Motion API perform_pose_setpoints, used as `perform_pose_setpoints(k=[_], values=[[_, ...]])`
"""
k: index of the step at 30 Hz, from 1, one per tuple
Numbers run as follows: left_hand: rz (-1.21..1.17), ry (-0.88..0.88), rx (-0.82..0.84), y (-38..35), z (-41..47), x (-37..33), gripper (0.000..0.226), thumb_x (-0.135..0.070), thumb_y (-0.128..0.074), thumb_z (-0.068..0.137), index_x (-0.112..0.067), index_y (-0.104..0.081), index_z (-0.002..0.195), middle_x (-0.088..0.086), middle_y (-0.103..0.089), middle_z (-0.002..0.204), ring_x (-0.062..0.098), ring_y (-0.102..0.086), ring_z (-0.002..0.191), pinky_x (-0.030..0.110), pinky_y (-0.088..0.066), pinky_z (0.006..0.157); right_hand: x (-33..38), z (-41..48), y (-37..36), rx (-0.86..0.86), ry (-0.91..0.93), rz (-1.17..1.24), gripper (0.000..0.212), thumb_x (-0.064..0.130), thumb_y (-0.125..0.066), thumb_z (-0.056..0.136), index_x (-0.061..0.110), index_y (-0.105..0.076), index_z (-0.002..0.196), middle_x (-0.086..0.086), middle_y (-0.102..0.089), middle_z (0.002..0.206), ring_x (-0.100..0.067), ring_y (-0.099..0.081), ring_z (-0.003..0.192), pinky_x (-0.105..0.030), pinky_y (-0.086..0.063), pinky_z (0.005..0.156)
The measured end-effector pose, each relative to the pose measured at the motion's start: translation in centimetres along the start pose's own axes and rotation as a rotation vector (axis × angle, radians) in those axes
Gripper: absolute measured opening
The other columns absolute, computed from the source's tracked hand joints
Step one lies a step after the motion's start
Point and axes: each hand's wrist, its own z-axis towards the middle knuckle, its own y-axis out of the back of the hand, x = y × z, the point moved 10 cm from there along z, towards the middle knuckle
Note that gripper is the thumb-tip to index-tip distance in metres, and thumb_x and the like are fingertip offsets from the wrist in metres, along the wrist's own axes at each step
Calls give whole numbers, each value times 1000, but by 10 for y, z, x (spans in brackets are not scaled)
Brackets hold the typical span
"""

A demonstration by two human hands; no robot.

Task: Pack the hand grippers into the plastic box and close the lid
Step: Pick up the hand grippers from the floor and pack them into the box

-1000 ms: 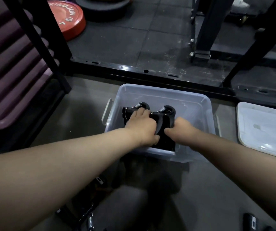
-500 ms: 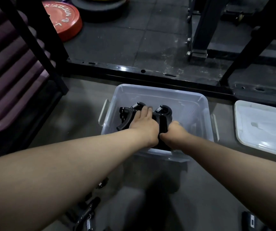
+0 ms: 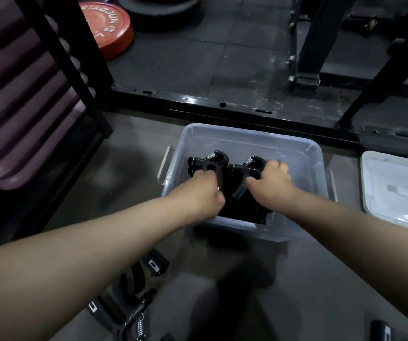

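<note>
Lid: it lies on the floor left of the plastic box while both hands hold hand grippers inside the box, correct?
No. The head view shows the lid lying right of the plastic box, not left. The left hand and right hand do each hold hand grippers inside it.

Box (image 3: 247, 134) of smooth, translucent plastic, faintly frosted. Grippers (image 3: 220, 160) in hard black plastic, glossy on the curves, with bright metal springs (image 3: 211, 156). Lid (image 3: 394, 190) of whitish plastic, sheen along the edge. Bar (image 3: 222, 104) of glossy black painted metal. Plate (image 3: 109, 30) in matt red rubber. Tiles (image 3: 185, 57) of dull, scuffed dark rubber.
</note>
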Motion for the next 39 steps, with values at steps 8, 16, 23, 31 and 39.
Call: perform_pose_setpoints(k=[8,16,23,31,39], values=[[-34,98,107,-15,12,-11,24,-21,-56,90,-16,-42,71,1,-49,74,24,-54,79,27,-40,69,-16,8,-18,22,-183,126,64,35,-56,85,4,-31,136,-19,-35,138,-40,-43,124,-49,-39,105],[76,-53,101,5,10,-11,20,-32,-56,92,-12,-58,87,4,-61,85,24,-61,84,29,-44,68,26,-6,0,-127,163,-145,59,38,-55,84,18,-39,137,-12,-26,148,-31,-24,138,-44,-18,115],[328,-62,76,16,1,9,14,-19,-60,83,-16,-53,94,4,-59,100,28,-61,92,32,-45,68,60,-27,-42,101,390,-488,69,75,-50,71,22,-64,114,-10,-16,153,-31,-2,144,-50,-4,115],[410,-53,123,7,14,4,17,-7,-57,85,-12,-48,71,5,-53,77,25,-52,69,31,-41,60,72,-25,-56,60,446,-636,73,73,-59,70,19,-63,119,-19,-13,156,-38,2,147,-58,-1,114],[379,-71,54,12,15,6,17,-4,-55,84,-13,-46,73,2,-47,73,26,-51,72,31,-40,62,62,-19,-59,85,455,-575,57,57,-63,78,15,-60,118,-15,-7,159,-35,0,147,-56,-6,114]])
